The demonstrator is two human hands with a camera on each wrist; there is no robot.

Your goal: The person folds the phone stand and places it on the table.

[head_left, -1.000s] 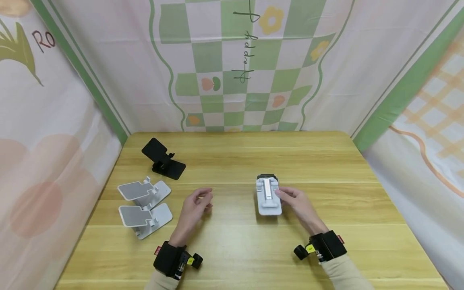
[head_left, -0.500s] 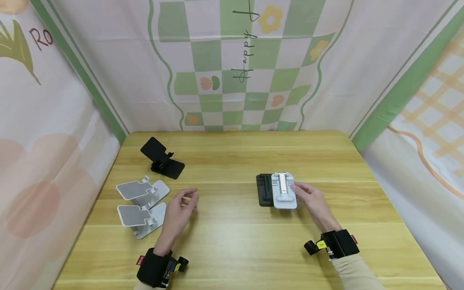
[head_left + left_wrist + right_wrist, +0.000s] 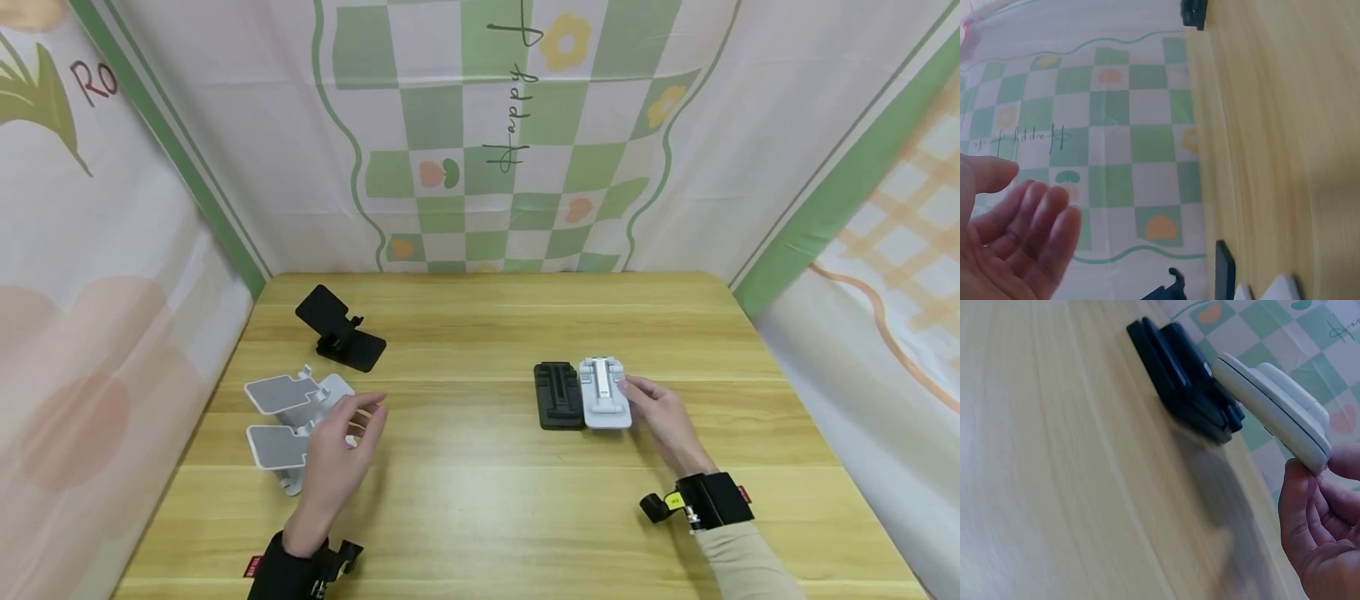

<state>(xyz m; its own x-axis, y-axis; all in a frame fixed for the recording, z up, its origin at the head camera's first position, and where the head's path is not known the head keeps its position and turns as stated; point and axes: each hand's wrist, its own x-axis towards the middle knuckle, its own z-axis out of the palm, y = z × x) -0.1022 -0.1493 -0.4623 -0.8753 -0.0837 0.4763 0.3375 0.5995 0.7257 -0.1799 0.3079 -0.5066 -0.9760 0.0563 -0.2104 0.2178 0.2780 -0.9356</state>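
My right hand [image 3: 666,421] pinches the right edge of a white folded phone stand [image 3: 604,398] between thumb and fingers. In the right wrist view that white stand [image 3: 1275,409] is tilted and held off the table. Just left of it lies a black folded phone stand [image 3: 558,400]. On the left, my left hand [image 3: 339,454] hovers with loosely bent fingers and nothing in them. It partly covers two unfolded white phone stands with grey pads, the rear one [image 3: 283,394] and the front one [image 3: 277,447]. In the left wrist view the left hand's fingers [image 3: 1054,231] are apart from everything.
An unfolded black phone stand [image 3: 341,332] stands at the back left of the wooden table [image 3: 480,508]. Patterned cloth [image 3: 495,192] hangs behind the table's far edge and on both sides.
My right hand has carried the white folded stand rightward, off the black folded one, which is now fully uncovered. My left hand has moved left, over the white unfolded stands.
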